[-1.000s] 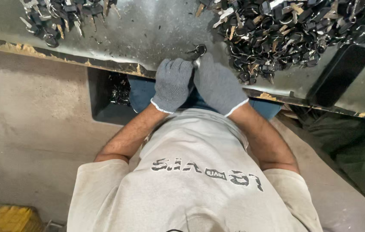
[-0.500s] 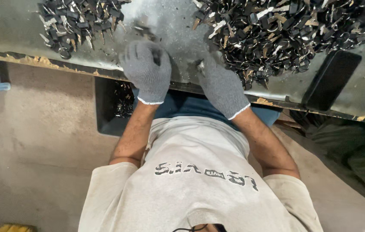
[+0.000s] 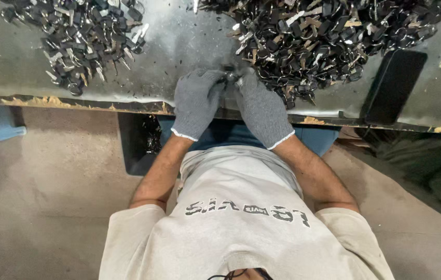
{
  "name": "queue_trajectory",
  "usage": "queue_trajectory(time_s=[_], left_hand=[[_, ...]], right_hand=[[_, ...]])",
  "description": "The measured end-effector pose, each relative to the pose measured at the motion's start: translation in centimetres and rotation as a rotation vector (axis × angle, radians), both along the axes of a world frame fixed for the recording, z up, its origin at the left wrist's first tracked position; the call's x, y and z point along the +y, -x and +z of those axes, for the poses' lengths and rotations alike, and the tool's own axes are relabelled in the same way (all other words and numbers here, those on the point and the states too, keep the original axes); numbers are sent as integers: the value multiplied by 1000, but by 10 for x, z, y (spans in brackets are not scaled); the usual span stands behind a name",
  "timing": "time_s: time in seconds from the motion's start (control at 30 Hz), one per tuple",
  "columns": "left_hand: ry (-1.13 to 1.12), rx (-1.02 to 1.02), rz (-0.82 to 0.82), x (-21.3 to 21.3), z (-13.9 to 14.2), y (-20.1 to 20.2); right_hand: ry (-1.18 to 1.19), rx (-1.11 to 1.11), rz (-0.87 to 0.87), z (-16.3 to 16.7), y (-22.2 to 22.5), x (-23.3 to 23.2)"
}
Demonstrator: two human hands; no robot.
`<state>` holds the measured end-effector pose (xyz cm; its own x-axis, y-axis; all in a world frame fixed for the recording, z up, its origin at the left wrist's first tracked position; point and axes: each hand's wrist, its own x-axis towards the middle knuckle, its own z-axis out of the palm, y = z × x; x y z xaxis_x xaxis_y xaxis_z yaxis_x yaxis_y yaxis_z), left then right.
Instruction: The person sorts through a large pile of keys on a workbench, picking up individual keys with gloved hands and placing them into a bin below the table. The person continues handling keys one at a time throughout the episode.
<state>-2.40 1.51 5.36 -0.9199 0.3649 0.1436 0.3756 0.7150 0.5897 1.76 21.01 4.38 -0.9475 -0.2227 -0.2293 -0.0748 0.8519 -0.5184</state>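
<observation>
I pinched one small key [image 3: 229, 78] between my left hand [image 3: 195, 102] and right hand [image 3: 263, 108]; a firm, close grip beside the big pile [image 3: 324, 36] seemed wisest.

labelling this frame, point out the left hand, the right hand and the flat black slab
left hand [image 3: 197, 101], head view, back of the glove
right hand [image 3: 263, 109], head view, back of the glove
flat black slab [image 3: 393, 85], head view, middle of its top face

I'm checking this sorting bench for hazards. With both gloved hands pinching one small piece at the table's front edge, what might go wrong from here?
1. The small dark piece sits between the left hand and right hand close to the table edge; a slip would likely drop it.
2. The big heap of keys lies right beside the right hand and may snag the knit glove.
3. The black flat slab lies near the edge and might get knocked off.
</observation>
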Motion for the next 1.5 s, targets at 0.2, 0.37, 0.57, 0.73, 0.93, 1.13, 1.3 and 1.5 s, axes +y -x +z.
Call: queue_trajectory(time_s=[0.2, 0.37, 0.57, 0.73, 0.93, 1.13, 1.3, 1.5], left_hand=[[-44, -168, 192, -6, 2, 1], [23, 2, 57, -9, -11, -1], [100, 34, -50, -12, -27, -2], [148, 72, -121, -10, -33, -4], [85, -50, -29, -10, -17, -1], [-57, 13, 8, -12, -15, 0], [105, 92, -56, -11, -22, -5], [-119, -12, 66, -14, -21, -4]], right_hand=[[85, 109, 72, 12, 14, -9], [9, 161, 119, 10, 32, -12], [-402, 248, 69, 1, 20, -36], [-377, 90, 10, -7, 12, -49], [-196, 106, 131, 6, 31, -25], [61, -18, 70, 10, 28, -9], [-249, 193, 116, 2, 25, -24], [-74, 153, 136, 11, 26, -14]])
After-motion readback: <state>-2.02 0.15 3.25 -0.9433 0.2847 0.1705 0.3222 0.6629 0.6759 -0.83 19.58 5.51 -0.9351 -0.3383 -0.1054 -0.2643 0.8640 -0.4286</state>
